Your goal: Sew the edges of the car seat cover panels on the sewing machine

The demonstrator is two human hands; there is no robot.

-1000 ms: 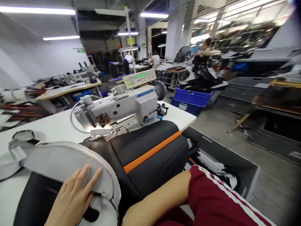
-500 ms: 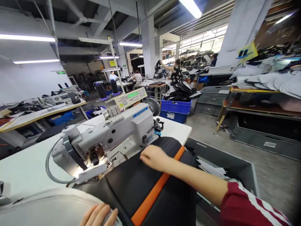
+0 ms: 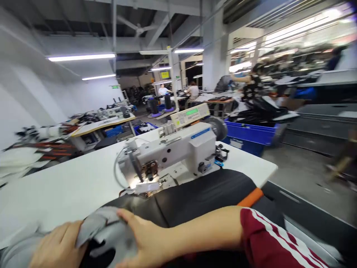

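At the lower left, my left hand is closed on the folded edge of a grey-backed fabric piece. My right hand grips the same piece from the right, its thumb over the top; its other fingers are partly hidden. Black, smooth leather-like material with an orange strip runs from there to the right, under my right forearm. Just beyond it stands a white industrial sewing machine, its lit needle area close to the black material's far edge.
The white sewing table stretches left and right of the machine. Beyond its right end is a blue crate heaped with black pieces. A grey bin sits at the lower right. Thread cones stand behind; several people work farther off.
The view has swung left. My right hand has left the black material near the machine and come to the grey-backed piece at lower left, which is now folded up between both hands.
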